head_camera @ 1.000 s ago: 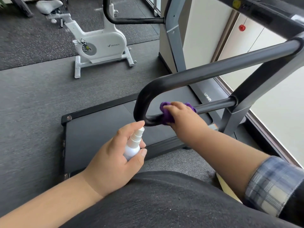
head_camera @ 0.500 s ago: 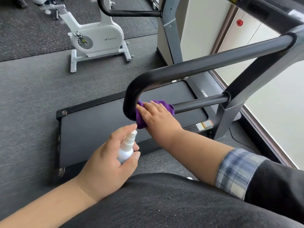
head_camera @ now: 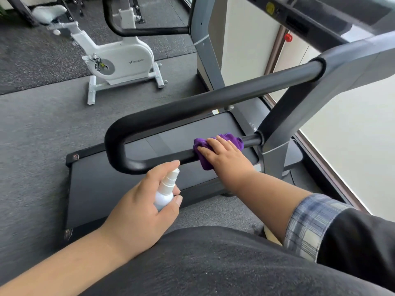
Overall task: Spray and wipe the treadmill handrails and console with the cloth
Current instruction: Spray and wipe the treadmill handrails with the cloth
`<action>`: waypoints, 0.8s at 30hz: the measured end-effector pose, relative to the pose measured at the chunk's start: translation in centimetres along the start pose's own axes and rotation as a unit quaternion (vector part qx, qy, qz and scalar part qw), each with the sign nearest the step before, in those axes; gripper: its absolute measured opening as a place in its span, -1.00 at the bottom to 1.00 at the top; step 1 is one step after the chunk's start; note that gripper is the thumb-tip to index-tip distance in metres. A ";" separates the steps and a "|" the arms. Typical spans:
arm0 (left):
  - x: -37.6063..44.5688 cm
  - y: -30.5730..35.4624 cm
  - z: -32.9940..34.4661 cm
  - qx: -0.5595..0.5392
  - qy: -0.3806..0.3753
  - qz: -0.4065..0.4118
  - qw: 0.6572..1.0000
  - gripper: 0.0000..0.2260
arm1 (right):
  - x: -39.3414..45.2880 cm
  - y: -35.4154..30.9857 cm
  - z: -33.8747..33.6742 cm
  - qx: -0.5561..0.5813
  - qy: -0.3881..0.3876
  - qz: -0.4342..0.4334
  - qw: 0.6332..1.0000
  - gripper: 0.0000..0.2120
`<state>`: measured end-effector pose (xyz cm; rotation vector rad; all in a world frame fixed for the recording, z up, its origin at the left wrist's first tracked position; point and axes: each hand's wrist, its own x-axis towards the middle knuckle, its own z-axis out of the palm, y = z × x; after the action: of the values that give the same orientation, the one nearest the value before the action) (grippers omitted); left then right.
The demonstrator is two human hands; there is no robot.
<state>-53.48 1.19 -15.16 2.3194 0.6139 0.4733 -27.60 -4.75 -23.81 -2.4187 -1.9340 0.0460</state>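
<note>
the purple cloth [head_camera: 220, 149] is sitting bunched and wrinkled on the lower bar of the black handrail [head_camera: 192, 103], near the grey upright post [head_camera: 275, 146]. the right hand [head_camera: 226, 157] is pressing down on it, fingers spread flat and wrapping the cloth against the bar. the left hand [head_camera: 139, 212] is gripping a small white spray bottle [head_camera: 165, 190], index finger arching over the nozzle, just below the handrail's curved end. the bar is running bare between the cloth and the bend. the treadmill deck [head_camera: 111, 184] is lying beneath, with grey floor [head_camera: 42, 135] stretching open toward a white exercise bike [head_camera: 119, 60].
</note>
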 end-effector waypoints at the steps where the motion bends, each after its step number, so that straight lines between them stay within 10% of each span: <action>1: 0.5 0.7 0.7 0.006 -0.003 -0.006 1.000 -0.35 | -0.4 1.3 -0.1 0.008 -0.003 0.005 1.000 -0.26; 11: 4.5 2.3 7.0 0.050 0.030 -0.189 0.980 -0.45 | -2.5 10.6 -0.1 0.125 0.047 0.029 0.991 -0.39; 16: 5.1 0.3 6.3 0.132 0.064 -0.323 0.935 -0.49 | -4.7 8.5 -1.9 0.391 0.161 -0.009 0.906 -0.49; 24: 6.0 -1.3 2.5 0.348 0.026 -0.379 0.857 -0.52 | -7.3 6.5 -1.3 0.485 0.051 -0.140 0.862 -0.40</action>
<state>-47.69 4.03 -16.79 2.4107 1.8701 -0.1001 -22.80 -13.32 -22.94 -1.4349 -1.5924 0.6805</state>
